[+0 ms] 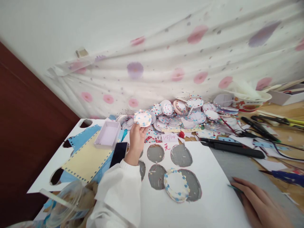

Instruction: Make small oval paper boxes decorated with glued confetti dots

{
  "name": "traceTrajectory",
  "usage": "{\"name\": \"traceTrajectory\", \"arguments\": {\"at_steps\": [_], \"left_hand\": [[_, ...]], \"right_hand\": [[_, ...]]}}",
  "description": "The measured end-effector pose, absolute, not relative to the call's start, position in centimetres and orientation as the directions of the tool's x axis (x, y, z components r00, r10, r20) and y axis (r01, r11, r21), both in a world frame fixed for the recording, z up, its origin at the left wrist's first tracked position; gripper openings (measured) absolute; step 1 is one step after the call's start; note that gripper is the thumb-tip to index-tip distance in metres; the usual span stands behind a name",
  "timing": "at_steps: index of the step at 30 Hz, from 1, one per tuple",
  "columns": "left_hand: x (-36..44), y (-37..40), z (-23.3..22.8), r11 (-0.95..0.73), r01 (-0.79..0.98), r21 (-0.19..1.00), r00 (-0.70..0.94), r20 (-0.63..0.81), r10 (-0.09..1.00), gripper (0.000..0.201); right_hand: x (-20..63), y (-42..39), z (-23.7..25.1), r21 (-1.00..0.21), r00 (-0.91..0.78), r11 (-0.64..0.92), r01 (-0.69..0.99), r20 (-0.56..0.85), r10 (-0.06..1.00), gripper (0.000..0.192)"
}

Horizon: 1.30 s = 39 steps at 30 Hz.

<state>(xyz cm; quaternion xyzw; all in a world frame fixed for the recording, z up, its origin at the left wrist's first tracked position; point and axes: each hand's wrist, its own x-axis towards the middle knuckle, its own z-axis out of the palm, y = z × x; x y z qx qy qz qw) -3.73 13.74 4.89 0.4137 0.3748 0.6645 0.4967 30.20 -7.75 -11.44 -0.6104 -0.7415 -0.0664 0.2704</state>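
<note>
My left hand [136, 141], in a white sleeve, is raised over the table and holds a round paper disc [142, 118] with a dotted rim, close to a heap of similar discs [185, 112] at the back. My right hand [257, 199] rests flat at the lower right on a white sheet [213, 177] with round holes cut in it; a thin blue-tipped tool shows under its fingers, and whether they grip it is unclear. Another dotted disc [177, 185] lies on the sheet between the hands.
A small white box [108, 134] and a dark phone [118, 153] sit left of my left hand on yellow and blue paper. Black tools [234, 148], cables and pens lie at the right. A bowl [249, 101] stands at the back right, and a glass jar [68, 202] at the lower left.
</note>
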Motion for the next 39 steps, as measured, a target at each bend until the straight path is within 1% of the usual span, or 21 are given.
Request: {"name": "traceTrajectory", "arguments": {"at_steps": [2,4,6,8,12,14,16,17,18,19,21,22,23,25,27,30,33,34,36,37,39], "left_hand": [[-2.7,13.9,4.4,-0.147,-0.35,0.925,-0.119,0.111,0.987,0.026],[-1.2,14.5,3.8,-0.059,-0.321,0.945,-0.058,0.042,0.997,0.027],[0.4,15.5,3.5,0.018,-0.255,0.967,-0.008,-0.02,1.0,0.032],[1.6,16.3,3.7,0.048,-0.155,0.987,0.001,-0.048,0.999,0.035],[1.9,14.1,5.2,-0.029,0.067,0.997,-0.004,0.029,1.0,0.035],[1.0,10.6,5.8,-0.067,0.157,0.985,0.09,0.053,0.995,0.036],[0.0,6.4,5.8,-0.109,0.253,0.961,0.233,0.049,0.971,0.036],[-0.4,4.3,5.4,-0.236,0.382,0.893,0.376,0.083,0.923,0.045],[-0.7,2.5,4.8,-0.341,0.473,0.813,0.515,0.06,0.855,0.052],[-0.9,0.8,4.1,-0.411,0.523,0.747,0.596,0.024,0.802,0.065],[-1.1,-1.5,2.3,-0.405,0.631,0.662,0.593,-0.074,0.802,0.103],[-1.1,-2.2,1.4,-0.37,0.679,0.634,0.562,-0.125,0.818,0.114],[-1.2,-2.6,0.5,-0.337,0.714,0.614,0.525,-0.151,0.837,0.118],[-1.4,-3.1,-0.8,-0.286,0.749,0.598,0.453,-0.147,0.88,0.109],[-1.7,-3.3,-1.3,-0.253,0.742,0.621,0.395,-0.099,0.913,0.099],[-2.3,-3.7,-1.1,-0.217,0.677,0.703,0.346,-0.044,0.937,0.1],[-2.8,-4.4,-0.4,-0.151,0.552,0.82,0.315,-0.038,0.948,0.101],[-3.0,-4.6,-0.3,-0.108,0.475,0.873,0.307,-0.05,0.95,0.1],[-3.3,-5.0,-0.4,-0.008,0.235,0.972,0.315,-0.069,0.947,0.095],[-3.6,-5.2,-0.6,0.036,0.088,0.995,0.325,-0.063,0.944,0.092],[-4.2,-5.5,-1.3,0.088,-0.166,0.982,0.329,-0.029,0.944,0.087]], "right_hand": [[30.0,-7.7,-11.2,-0.221,-0.115,0.253,0.942,0.497,0.86,0.028],[29.8,-7.6,-10.9,-0.209,-0.124,0.261,0.943,0.506,0.853,0.028],[29.6,-7.6,-10.4,-0.204,-0.119,0.257,0.945,0.517,0.848,0.028],[29.3,-7.6,-9.9,-0.202,-0.119,0.26,0.944,0.527,0.841,0.027],[29.2,-7.6,-9.4,-0.201,-0.119,0.261,0.944,0.531,0.839,0.027],[29.3,-7.6,-9.4,-0.213,-0.112,0.256,0.943,0.521,0.846,0.028],[29.4,-7.6,-9.6,-0.234,-0.106,0.255,0.938,0.507,0.855,0.028],[29.4,-7.6,-9.7,-0.244,-0.104,0.255,0.936,0.5,0.859,0.027],[29.5,-7.6,-9.9,-0.252,-0.1,0.252,0.934,0.494,0.864,0.027],[29.5,-7.6,-10.0,-0.257,-0.096,0.248,0.934,0.488,0.868,0.027],[29.5,-7.6,-10.1,-0.257,-0.091,0.239,0.936,0.481,0.872,0.027],[29.5,-7.6,-10.1,-0.253,-0.092,0.238,0.938,0.48,0.872,0.026],[29.4,-7.6,-9.9,-0.25,-0.096,0.242,0.937,0.485,0.869,0.026],[29.3,-7.8,-9.1,-0.256,-0.099,0.259,0.931,0.504,0.858,0.026],[29.3,-7.8,-8.0,-0.286,-0.087,0.277,0.917,0.535,0.84,0.026],[28.9,-7.2,-5.9,-0.325,-0.109,0.33,0.886,0.546,0.831,0.028],[27.1,-5.2,-3.9,-0.319,-0.271,0.457,0.83,0.486,0.831,0.037],[26.3,-4.2,-3.4,-0.301,-0.332,0.502,0.811,0.469,0.818,0.04],[24.3,-2.0,-2.6,-0.272,-0.418,0.554,0.787,0.425,0.803,0.045],[23.4,-0.9,-2.3,-0.28,-0.444,0.576,0.768,0.415,0.794,0.043],[22.0,1.3,-1.7,-0.376,-0.463,0.595,0.71,0.388,0.797,0.029]]}}
